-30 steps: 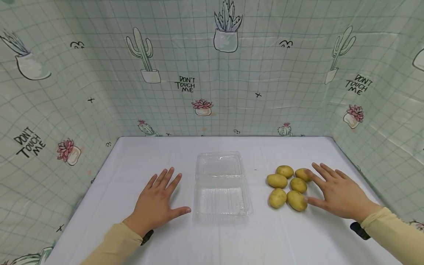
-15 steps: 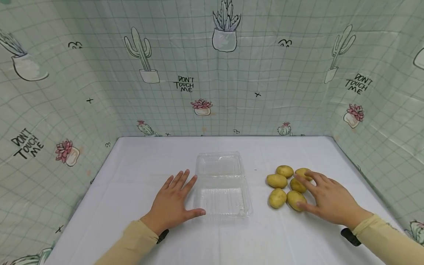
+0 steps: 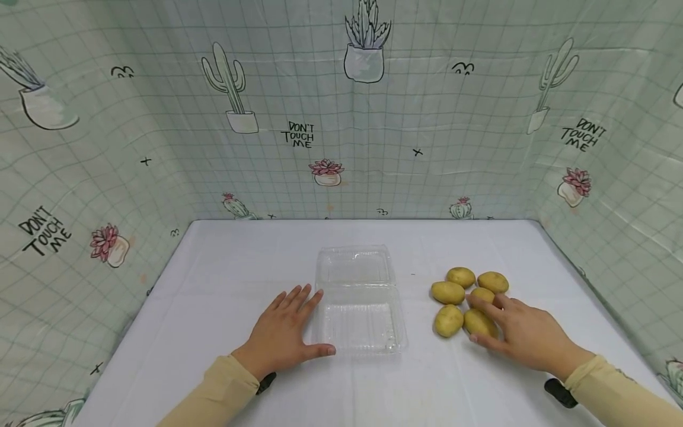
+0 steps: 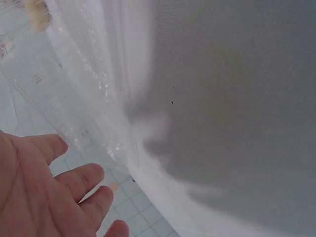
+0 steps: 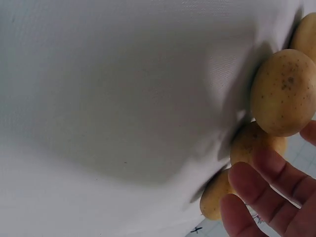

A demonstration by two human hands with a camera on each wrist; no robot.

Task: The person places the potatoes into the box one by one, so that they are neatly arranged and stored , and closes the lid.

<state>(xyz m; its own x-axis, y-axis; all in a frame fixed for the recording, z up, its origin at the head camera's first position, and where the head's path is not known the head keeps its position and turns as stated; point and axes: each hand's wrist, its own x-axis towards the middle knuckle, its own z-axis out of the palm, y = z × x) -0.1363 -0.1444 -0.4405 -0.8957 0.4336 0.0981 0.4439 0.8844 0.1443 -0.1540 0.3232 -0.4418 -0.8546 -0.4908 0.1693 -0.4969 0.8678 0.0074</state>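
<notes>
Two potatoes (image 3: 479,324) partly behind fingers (image 3: 488,308), faint container (image 3: 357,323)

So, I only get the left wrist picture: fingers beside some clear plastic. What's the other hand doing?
Observer: In the head view, the right hand is at a potato, with its thumb on the near side. I can't tell whether it holds it firmly.
Visitor: Just the one potato there?
Observer: No, five other potatoes lie close around it on the white table, so six in all.
Visitor: And that plastic I can see, where does it sit?
Observer: It's a clear box, opened into two joined halves, lying between the left hand and the potatoes.
</notes>
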